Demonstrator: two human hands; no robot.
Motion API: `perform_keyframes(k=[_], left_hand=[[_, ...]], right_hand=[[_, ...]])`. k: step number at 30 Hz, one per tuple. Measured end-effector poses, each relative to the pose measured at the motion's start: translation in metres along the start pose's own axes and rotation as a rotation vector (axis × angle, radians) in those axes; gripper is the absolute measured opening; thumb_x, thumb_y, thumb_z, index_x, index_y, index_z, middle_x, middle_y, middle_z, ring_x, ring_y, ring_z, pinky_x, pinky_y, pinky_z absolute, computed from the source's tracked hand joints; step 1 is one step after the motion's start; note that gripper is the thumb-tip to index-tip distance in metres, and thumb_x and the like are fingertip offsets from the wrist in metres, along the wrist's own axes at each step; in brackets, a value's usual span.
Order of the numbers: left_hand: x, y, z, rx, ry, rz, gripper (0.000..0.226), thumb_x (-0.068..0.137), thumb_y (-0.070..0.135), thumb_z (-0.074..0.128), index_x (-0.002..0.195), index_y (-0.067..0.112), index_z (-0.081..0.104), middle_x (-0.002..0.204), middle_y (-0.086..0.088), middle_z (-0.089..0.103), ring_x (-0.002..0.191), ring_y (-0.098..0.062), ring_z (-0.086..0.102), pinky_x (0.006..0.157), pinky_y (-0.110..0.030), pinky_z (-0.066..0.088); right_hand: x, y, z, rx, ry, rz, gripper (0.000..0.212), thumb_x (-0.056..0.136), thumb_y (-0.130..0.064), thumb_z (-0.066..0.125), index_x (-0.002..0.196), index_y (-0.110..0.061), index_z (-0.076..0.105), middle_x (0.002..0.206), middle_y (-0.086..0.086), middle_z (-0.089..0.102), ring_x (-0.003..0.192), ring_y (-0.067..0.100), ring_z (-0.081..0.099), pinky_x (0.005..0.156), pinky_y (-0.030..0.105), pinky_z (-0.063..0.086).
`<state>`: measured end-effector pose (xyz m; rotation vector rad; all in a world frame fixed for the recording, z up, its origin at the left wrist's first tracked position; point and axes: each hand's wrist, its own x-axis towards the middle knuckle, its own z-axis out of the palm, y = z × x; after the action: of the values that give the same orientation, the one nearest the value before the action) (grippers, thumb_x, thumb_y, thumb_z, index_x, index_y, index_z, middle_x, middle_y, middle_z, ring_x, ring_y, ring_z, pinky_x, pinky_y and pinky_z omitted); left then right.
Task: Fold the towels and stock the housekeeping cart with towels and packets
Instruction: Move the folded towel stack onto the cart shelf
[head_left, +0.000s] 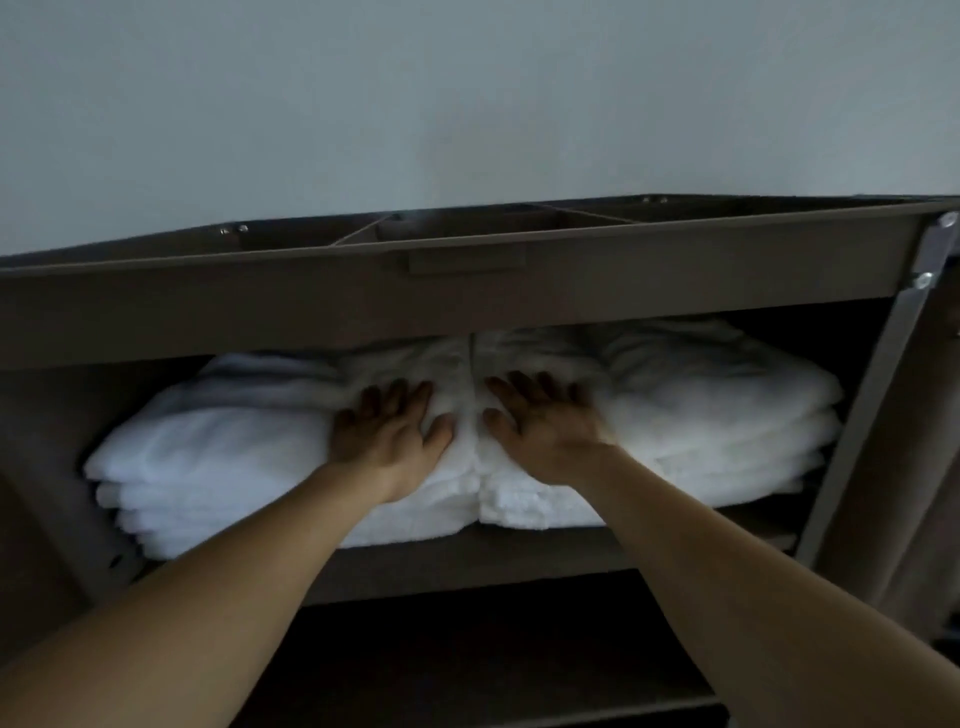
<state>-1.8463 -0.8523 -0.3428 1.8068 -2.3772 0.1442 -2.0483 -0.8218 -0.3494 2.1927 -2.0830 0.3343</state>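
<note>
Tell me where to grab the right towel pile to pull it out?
Probably by its front edge, coming from the open front of the cart: one hand under the right towel stack, one flat on top. The top rail sits low over it, the left towel stack crowds its other side, and soft layers slump if pinched.

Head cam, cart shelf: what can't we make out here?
Top tray compartments: seen edge-on in the head view; the front panel hides their contents.
Rear of the left towel stack and right towel stack: under that panel, in shadow.
Lower shelf: too dark, partly covered by the forearms.
Cart: its left end is cut off by the picture's edge.
</note>
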Motion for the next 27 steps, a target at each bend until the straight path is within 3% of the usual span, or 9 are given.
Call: perform_keyframes(k=[4,8,14,27], left_hand=[[-0.018,-0.002,-0.027,-0.014,-0.036,0.101,0.064,0.097,0.059,0.016,0.155,0.032,0.015,0.161,-0.003,0.023,0.145,-0.030,0.025,0.114,-0.050,0.026],[-0.052,-0.006,-0.056,-0.018,-0.117,0.205,0.064,0.099,0.056,0.022,0.156,0.029,0.014,0.162,-0.004,0.021,0.147,-0.029,0.021,0.115,-0.049,0.022],[-0.127,-0.019,-0.114,-0.002,-0.283,0.135,0.069,0.098,0.061,0.022,0.157,0.027,0.007,0.165,-0.001,0.005,0.152,-0.024,-0.002,0.117,-0.057,0.008],[-0.355,-0.061,-0.236,-0.055,-0.267,-0.086,0.073,0.096,0.061,0.026,0.155,0.020,0.011,0.164,-0.002,0.010,0.151,-0.027,0.003,0.114,-0.060,0.017]], right_hand=[[-0.029,-0.017,-0.022,0.033,-0.100,0.058,0.061,0.101,-0.058,0.015,0.157,-0.036,0.006,0.166,0.000,0.008,0.152,0.032,0.006,0.119,0.059,0.006],[-0.057,-0.044,-0.059,0.019,-0.187,0.105,0.062,0.100,-0.059,0.015,0.156,-0.035,0.007,0.166,0.000,0.007,0.152,0.029,0.003,0.118,0.058,0.009],[-0.119,-0.107,-0.120,0.031,-0.313,0.096,0.063,0.099,-0.059,0.013,0.156,-0.035,0.005,0.167,0.000,0.002,0.153,0.025,-0.004,0.119,0.057,0.009],[-0.270,-0.227,-0.257,0.088,-0.336,-0.087,0.062,0.100,-0.055,0.018,0.156,-0.030,0.008,0.166,0.003,0.001,0.152,0.029,-0.007,0.118,0.060,0.010]])
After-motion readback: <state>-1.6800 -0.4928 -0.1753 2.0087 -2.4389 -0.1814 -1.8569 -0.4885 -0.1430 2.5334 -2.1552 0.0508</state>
